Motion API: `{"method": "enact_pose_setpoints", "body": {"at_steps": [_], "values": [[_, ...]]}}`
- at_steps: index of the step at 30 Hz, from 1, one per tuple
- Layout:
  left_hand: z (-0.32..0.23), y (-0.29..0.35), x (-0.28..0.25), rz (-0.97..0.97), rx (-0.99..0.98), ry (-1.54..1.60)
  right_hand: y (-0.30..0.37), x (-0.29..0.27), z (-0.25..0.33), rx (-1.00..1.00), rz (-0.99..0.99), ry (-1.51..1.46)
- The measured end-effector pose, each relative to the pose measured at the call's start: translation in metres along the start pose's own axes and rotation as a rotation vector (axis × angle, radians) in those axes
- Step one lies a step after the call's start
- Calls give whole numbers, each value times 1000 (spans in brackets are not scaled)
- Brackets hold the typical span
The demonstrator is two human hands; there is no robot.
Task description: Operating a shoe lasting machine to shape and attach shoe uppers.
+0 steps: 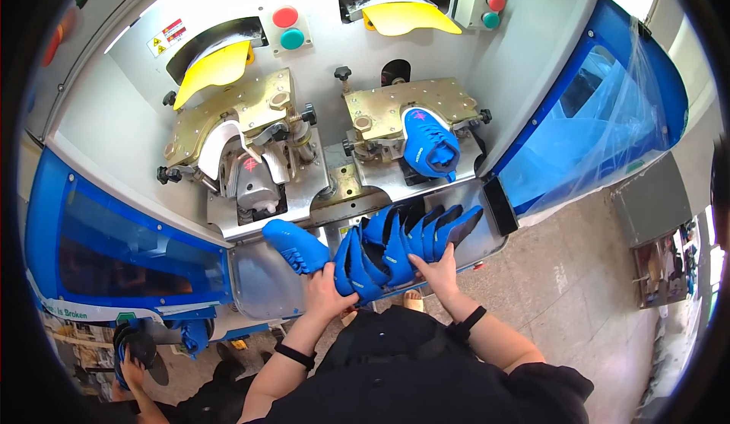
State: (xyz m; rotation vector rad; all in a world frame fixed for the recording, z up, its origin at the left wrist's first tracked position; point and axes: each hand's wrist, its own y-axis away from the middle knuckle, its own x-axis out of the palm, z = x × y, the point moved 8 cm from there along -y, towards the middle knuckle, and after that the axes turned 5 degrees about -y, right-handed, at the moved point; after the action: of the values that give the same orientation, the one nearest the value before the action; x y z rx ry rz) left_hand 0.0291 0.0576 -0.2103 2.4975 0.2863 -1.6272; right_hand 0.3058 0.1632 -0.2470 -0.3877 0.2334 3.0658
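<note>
The left hand (323, 295), thumb and fingers parted, touches the near left part of a row of blue shoe uppers (398, 257), its fingertips against the leftmost upper (289, 240). The right hand (439, 273) touches the row's near side, toward its right end. Whether either grips firmly, I cannot tell. The row lies just beyond both hands, above the metal tray (255, 283).
</note>
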Motion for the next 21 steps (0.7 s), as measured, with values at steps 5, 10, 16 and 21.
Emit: {"method": "enact_pose_setpoints", "body": {"at_steps": [5,10,16,21], "values": [[11,0,-6,-55,4,-9,-25,-30,24,-126,-27,673],[14,6,-9,-28,-57,-35,-10,-34,94,-329,-112,705],[11,4,-9,-11,-47,22,1,81,117,-607,157,705],[18,9,-9,-71,-60,-13,-23,130,81,-526,172,880]]}}
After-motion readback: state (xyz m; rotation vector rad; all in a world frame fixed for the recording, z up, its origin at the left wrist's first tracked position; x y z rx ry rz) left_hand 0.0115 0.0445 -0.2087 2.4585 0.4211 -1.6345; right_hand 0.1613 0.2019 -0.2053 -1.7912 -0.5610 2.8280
